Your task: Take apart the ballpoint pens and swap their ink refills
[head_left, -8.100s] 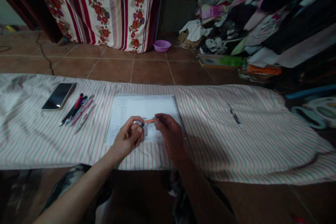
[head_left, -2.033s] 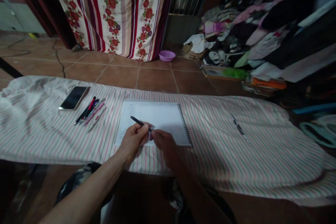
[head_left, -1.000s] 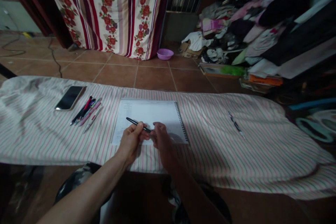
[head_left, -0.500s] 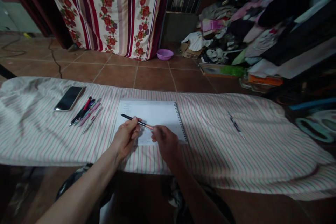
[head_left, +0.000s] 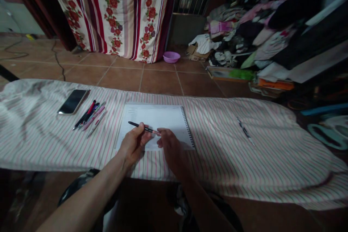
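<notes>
A slim dark pen slants over the open spiral notebook, its black end pointing up and left. My left hand pinches the pen near its middle between thumb and fingers. At the pen's lower right end, my right hand has its fingertips curled around or against the tip; the exact contact is hard to see. Both hands are above the notebook's lower half. The page looks mostly blank, with faint small print at the upper left.
Left of the notebook lie a bunch of pens and a phone. A single pen rests at right on the striped cloth. Beyond are a purple basin, a floral curtain and heaped clothes.
The pen and my left hand have shifted slightly right and down. My right fingers have loosened somewhat at the pen's end, showing more of its tip.
</notes>
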